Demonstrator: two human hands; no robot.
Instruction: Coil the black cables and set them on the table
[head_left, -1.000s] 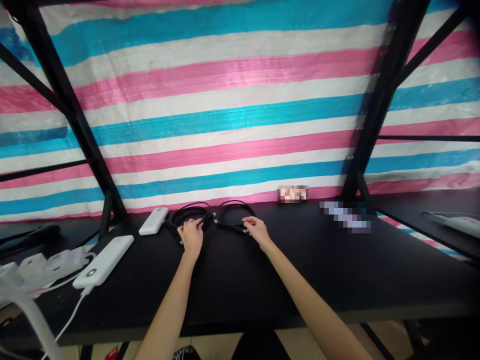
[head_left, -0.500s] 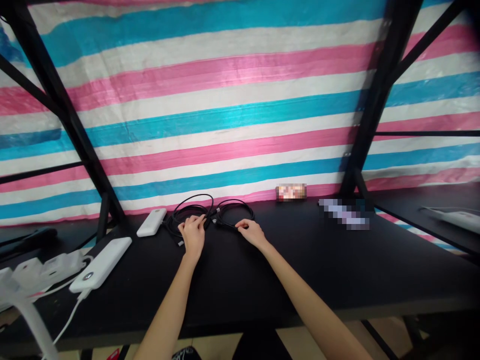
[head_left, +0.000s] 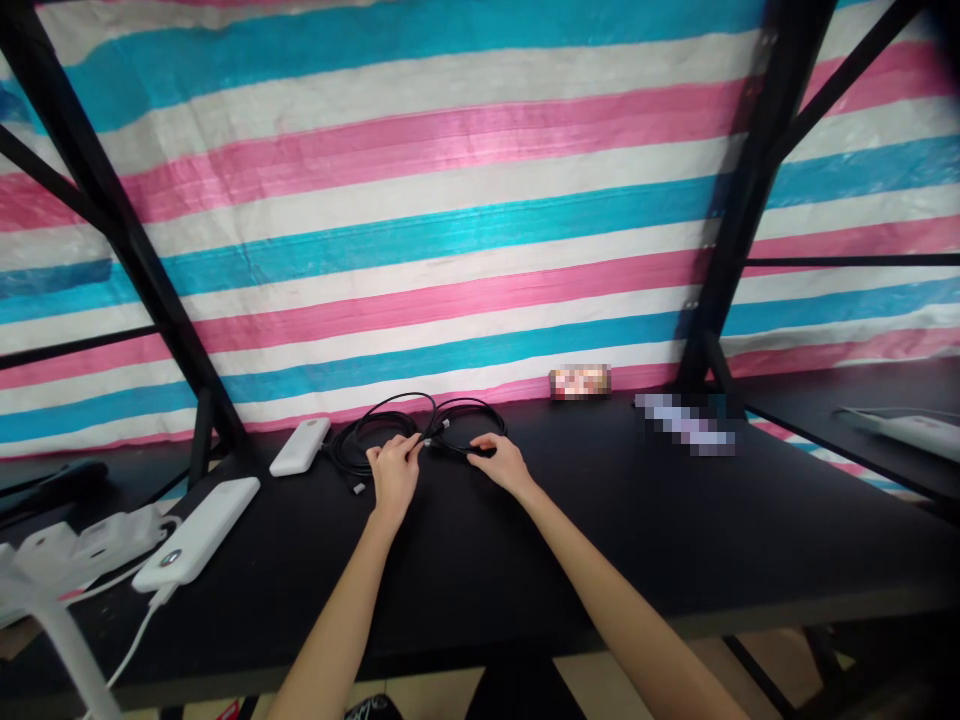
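Note:
A black cable lies in loose coils on the dark table, with a smaller loop to the right. My left hand is closed, pinching a strand between thumb and fingers near the connectors where the two coils meet. On the near side of the smaller loop, my right hand has thumb and fingertips closed around the cable. A pale connector end rests on the table, left of my left hand. Whether the two coils are one cable or two, I cannot tell.
Two white power banks, a small one and a larger one with a white cable, lie left. White plugs sit at the far left. Blurred items stand at the back right. Black frame posts flank the striped sheet.
My left hand has moved slightly right with its strand, and the upper cable arc has shifted right with it. My right hand stays nearly in place, still pinching the smaller loop.

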